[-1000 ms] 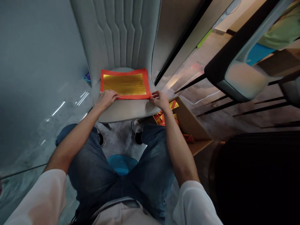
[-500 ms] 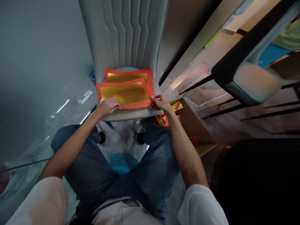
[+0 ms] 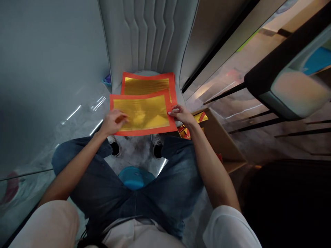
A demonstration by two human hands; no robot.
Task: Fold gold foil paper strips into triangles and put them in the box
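Observation:
A sheet of orange-red paper with a gold foil panel [image 3: 144,112] is raised above the front of the chair seat, its lower edge toward my knees. My right hand [image 3: 182,114] pinches this sheet at its right edge between thumb and fingers. Over the sheet's left side is my left hand [image 3: 115,122], fingers loosely curled, with a gap showing between thumb and fingertips. Behind it, more of the same gold-and-orange paper [image 3: 147,82] lies on the seat, partly covered by the front sheet.
The grey padded chair [image 3: 147,38] stands before me. Right of my knee, an open cardboard box [image 3: 219,137] holds folded red-and-gold paper pieces [image 3: 201,117]. A blue stool [image 3: 136,178] shows between my legs. Another chair [image 3: 279,89] stands at the right, beside a dark object [image 3: 287,203].
The front sheet has come toward me, off the stack, uncovering more of the paper behind. My left hand has shifted onto the sheet's left side; my right hand keeps the right edge.

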